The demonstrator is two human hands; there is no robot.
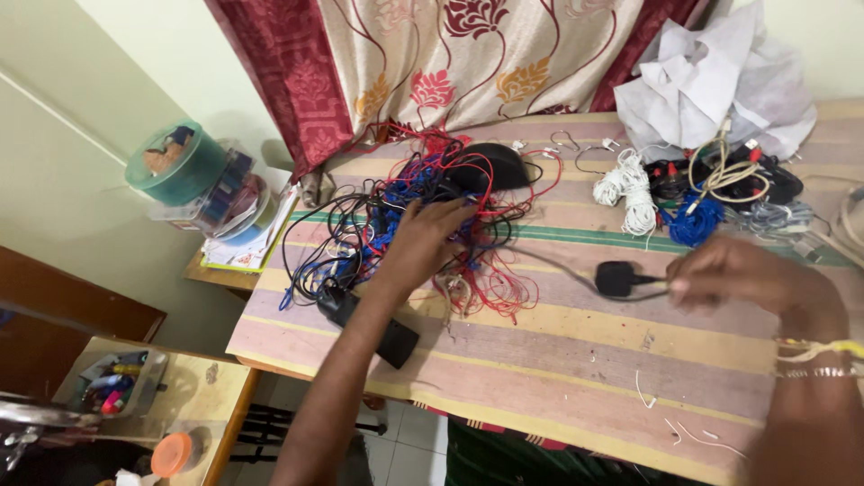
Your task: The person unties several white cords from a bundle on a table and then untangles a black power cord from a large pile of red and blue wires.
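left hand (pixel 421 241) rests spread, unclenched, on the tangled red, blue and black wires (pixel 423 211); right hand (pixel 733 273) pinches the black plug adapter's cable (pixel 617 278); round teal-lidded plastic container (pixel 175 164) sits far left.

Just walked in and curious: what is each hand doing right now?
Left hand: fingers spread open, pressing into the tangle of wires.
Right hand: closed, pinching the cable of the black plug.

Matt black plastic plug (pixel 616 278), striped woven cloth (pixel 576 360)
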